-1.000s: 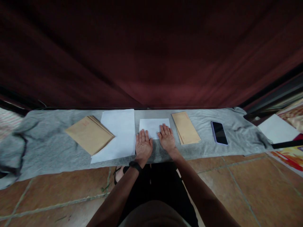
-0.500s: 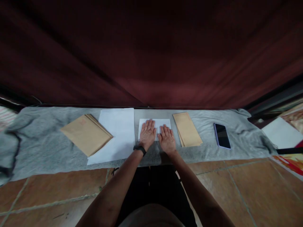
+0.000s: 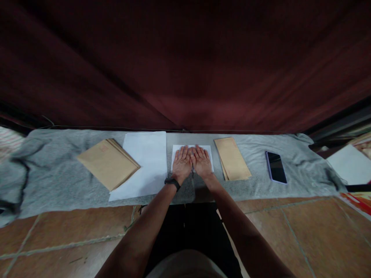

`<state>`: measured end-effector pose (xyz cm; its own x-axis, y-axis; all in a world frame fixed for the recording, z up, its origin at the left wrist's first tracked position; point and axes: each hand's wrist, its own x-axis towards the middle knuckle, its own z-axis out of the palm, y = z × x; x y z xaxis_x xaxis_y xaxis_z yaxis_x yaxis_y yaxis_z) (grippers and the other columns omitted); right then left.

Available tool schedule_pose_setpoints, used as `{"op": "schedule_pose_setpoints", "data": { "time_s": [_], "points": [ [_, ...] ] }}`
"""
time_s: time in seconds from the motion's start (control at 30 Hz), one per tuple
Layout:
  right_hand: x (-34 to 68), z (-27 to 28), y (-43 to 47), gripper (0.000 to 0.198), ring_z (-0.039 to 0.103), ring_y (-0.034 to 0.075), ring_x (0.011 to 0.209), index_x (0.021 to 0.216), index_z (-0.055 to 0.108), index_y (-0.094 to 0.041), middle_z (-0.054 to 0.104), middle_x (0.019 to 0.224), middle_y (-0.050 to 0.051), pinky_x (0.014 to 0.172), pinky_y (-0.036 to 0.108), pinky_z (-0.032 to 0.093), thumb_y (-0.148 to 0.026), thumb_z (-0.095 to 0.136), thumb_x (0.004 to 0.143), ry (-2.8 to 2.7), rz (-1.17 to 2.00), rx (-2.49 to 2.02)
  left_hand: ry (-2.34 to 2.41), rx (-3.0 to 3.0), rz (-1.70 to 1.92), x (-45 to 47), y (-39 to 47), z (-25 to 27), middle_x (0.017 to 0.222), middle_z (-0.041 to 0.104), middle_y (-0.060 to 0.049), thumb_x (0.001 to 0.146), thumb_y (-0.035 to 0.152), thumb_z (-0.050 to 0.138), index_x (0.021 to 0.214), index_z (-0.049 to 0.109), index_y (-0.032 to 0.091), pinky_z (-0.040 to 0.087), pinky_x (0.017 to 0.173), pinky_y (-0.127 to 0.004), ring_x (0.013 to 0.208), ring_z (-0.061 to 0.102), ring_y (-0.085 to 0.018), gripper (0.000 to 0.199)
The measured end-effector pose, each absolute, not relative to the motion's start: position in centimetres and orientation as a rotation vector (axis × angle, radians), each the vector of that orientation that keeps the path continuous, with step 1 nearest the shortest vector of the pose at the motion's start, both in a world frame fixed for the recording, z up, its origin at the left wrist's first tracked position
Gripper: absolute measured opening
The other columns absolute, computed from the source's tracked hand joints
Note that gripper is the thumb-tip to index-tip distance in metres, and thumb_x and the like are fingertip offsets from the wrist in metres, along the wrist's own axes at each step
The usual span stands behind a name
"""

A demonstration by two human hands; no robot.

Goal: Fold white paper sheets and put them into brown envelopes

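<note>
A small white sheet of paper [image 3: 209,151], seemingly folded, lies on the grey cloth in front of me. My left hand [image 3: 182,161] rests flat on its left part, fingers stretched out, with a dark band on the wrist. My right hand [image 3: 202,160] lies flat on the paper too, close against the left, the thumbs meeting near the middle. Both palms hide most of the paper. To the left is a stack of larger white paper [image 3: 147,154], partly under several brown envelopes [image 3: 108,164]. Right of my hands lies another small pile of brown envelopes [image 3: 232,158].
A phone [image 3: 276,167] with a purple edge lies farther right on the grey cloth [image 3: 63,193]. A dark red curtain [image 3: 185,77] hangs behind the surface. Below is a tiled floor [image 3: 290,231]; at far right sits a white flat item [image 3: 350,164].
My right hand has slid left across the paper, up against my left hand. The left hand stays on the paper. The whole view has shifted slightly.
</note>
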<state>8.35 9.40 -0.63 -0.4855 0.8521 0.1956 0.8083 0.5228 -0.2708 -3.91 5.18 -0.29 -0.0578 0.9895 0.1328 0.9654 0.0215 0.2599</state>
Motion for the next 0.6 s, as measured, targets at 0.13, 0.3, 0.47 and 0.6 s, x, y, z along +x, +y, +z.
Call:
{"op": "schedule_pose_setpoints", "data": {
  "time_s": [0.13,0.3,0.47,0.6],
  "points": [
    [9.5,-1.2,9.4,0.053,0.033,0.028,0.149,0.153,0.041,-0.013,0.035,0.161,0.015,0.121,0.049,0.023,-0.038,0.032,0.107,-2.438,0.145,-1.425,2.221,2.045,0.491,-4.3,5.1,-0.7,0.164,0.031,-0.011,0.101,0.03,0.029,0.156,0.034,0.013,0.017,0.126,-0.046,0.154,0.02,-0.023,0.057],
    [10.5,-1.6,9.4,0.055,0.033,0.028,0.148,0.155,0.037,-0.013,0.035,0.161,0.016,0.12,0.05,0.024,-0.039,0.033,0.106,-2.417,0.124,-1.453,2.293,1.983,0.533,-5.2,4.8,-1.1,0.164,0.029,-0.013,0.101,0.032,0.03,0.156,0.031,0.01,0.017,0.126,-0.047,0.154,0.019,-0.024,0.06],
    [11.3,-1.6,9.0,0.056,0.033,0.028,0.148,0.155,0.037,-0.011,0.036,0.16,0.016,0.12,0.049,0.024,-0.041,0.034,0.106,-2.394,0.098,-1.485,2.348,1.94,0.563,-5.6,4.6,-1.1,0.163,0.03,-0.017,0.101,0.032,0.029,0.155,0.032,0.004,0.018,0.126,-0.048,0.154,0.019,-0.026,0.061],
    [12.3,-1.6,8.4,0.058,0.033,0.029,0.148,0.155,0.036,-0.01,0.036,0.16,0.017,0.12,0.05,0.025,-0.041,0.033,0.106,-2.378,0.085,-1.489,2.38,1.913,0.6,-5.6,4.3,-0.9,0.162,0.029,-0.021,0.101,0.032,0.03,0.153,0.034,0.0,0.019,0.125,-0.048,0.154,0.021,-0.028,0.061]
  ]
}}
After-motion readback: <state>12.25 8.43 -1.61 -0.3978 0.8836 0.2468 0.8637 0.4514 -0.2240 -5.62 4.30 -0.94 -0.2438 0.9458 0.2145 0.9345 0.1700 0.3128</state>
